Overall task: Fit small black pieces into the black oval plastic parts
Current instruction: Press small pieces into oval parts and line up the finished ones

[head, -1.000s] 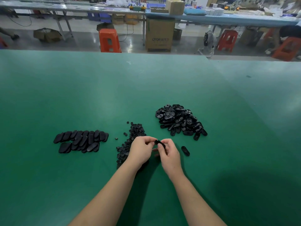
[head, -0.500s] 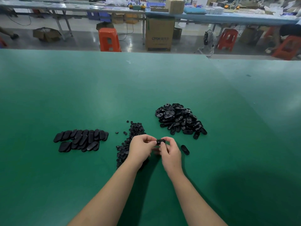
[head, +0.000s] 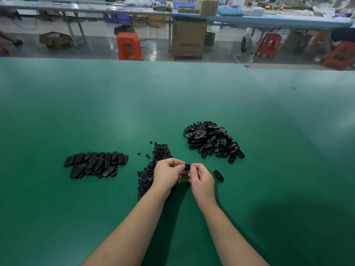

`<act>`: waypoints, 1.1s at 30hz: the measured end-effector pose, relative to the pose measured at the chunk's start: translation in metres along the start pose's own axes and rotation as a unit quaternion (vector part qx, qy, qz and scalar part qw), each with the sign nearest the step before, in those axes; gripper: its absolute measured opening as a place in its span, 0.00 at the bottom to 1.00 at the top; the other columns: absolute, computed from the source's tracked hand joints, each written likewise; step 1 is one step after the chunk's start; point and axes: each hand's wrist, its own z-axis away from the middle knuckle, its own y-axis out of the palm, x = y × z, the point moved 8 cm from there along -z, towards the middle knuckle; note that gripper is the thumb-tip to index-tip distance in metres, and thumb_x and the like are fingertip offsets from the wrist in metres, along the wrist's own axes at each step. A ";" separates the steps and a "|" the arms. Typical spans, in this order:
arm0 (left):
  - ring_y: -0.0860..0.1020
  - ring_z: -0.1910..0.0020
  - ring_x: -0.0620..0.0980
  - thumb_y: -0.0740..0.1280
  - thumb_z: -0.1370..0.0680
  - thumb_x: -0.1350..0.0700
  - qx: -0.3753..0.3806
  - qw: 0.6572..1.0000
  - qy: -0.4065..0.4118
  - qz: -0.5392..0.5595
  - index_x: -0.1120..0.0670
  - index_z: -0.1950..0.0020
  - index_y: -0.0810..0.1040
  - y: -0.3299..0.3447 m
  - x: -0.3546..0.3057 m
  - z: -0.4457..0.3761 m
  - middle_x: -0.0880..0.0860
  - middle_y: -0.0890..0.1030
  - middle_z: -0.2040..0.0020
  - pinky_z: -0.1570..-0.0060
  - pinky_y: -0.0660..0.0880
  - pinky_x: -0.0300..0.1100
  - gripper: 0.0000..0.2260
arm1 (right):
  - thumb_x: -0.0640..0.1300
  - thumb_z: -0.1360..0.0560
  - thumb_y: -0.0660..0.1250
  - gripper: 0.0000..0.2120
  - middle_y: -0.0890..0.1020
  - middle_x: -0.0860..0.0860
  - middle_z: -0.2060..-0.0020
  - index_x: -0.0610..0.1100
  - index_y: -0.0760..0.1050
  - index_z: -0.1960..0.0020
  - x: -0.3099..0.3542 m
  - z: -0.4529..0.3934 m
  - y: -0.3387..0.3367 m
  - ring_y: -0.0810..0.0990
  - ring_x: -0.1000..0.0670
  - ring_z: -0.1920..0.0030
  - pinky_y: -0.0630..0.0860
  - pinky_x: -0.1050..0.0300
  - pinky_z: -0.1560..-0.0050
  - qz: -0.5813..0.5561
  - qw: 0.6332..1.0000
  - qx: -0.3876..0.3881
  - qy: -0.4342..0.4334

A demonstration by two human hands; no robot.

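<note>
Both hands meet at lower centre of the frame: left hand (head: 167,174) and right hand (head: 201,178) pinch one oval part (head: 187,167) between their fingertips above the green table (head: 172,104). Small pieces (head: 153,166) lie under the left hand, loose ovals (head: 211,140) upper right, stacked ovals (head: 96,164) at left, one oval (head: 218,175) just right.

the tall cardboard box (head: 189,38) under the far bench carries grey print beginning "otor". the characters after it are too blurred to read.
</note>
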 end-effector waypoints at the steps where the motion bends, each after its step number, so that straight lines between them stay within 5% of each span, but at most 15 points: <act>1: 0.73 0.77 0.44 0.71 0.23 0.65 0.002 1.000 -0.002 0.001 0.60 0.55 0.83 0.001 0.001 0.000 0.53 0.81 0.67 0.75 0.73 0.38 0.02 | 0.44 0.16 0.62 0.09 0.86 0.49 0.60 0.48 0.79 0.53 0.000 0.000 -0.001 0.86 0.49 0.58 0.84 0.42 0.52 -0.002 1.000 -0.003 0.003; 11: 0.73 0.77 0.46 0.73 0.24 0.61 -0.022 0.995 0.036 -0.090 0.56 0.57 0.82 -0.002 -0.003 -0.005 0.52 0.83 0.64 0.73 0.71 0.39 0.03 | 0.41 0.17 0.63 0.09 0.88 0.52 0.57 0.49 0.82 0.49 0.000 0.000 0.001 0.87 0.51 0.56 0.85 0.49 0.54 -0.031 0.999 -0.003 0.007; 20: 0.78 0.63 0.41 0.70 0.24 0.58 -0.023 0.961 0.112 -0.251 0.50 0.58 0.82 0.003 -0.021 -0.004 0.45 0.82 0.61 0.63 0.71 0.32 0.05 | 0.40 0.17 0.64 0.10 0.88 0.53 0.58 0.48 0.83 0.51 0.002 0.001 0.001 0.87 0.53 0.59 0.83 0.59 0.59 -0.025 1.000 0.009 0.002; 24: 0.77 0.63 0.40 0.71 0.24 0.58 -0.032 0.950 0.136 -0.279 0.49 0.58 0.81 0.003 -0.026 -0.003 0.45 0.81 0.62 0.63 0.70 0.31 0.05 | 0.39 0.17 0.63 0.09 0.88 0.49 0.57 0.45 0.82 0.49 -0.002 -0.001 0.003 0.87 0.48 0.58 0.84 0.51 0.56 -0.050 0.998 0.023 0.016; 28: 0.78 0.53 0.47 0.74 0.24 0.54 -0.037 0.946 0.140 -0.292 0.49 0.46 0.81 0.001 -0.028 -0.005 0.48 0.81 0.53 0.51 0.73 0.39 0.08 | 0.38 0.17 0.63 0.08 0.88 0.47 0.57 0.44 0.81 0.49 -0.002 -0.001 0.002 0.87 0.46 0.59 0.83 0.55 0.58 -0.092 0.995 0.024 0.029; 33: 0.78 0.64 0.40 0.75 0.25 0.53 0.007 0.963 0.103 -0.247 0.50 0.57 0.84 -0.002 -0.019 -0.012 0.44 0.83 0.62 0.67 0.68 0.31 0.02 | 0.38 0.17 0.64 0.07 0.88 0.47 0.56 0.43 0.80 0.46 -0.003 -0.001 0.003 0.87 0.45 0.59 0.83 0.54 0.57 -0.095 0.994 0.034 0.031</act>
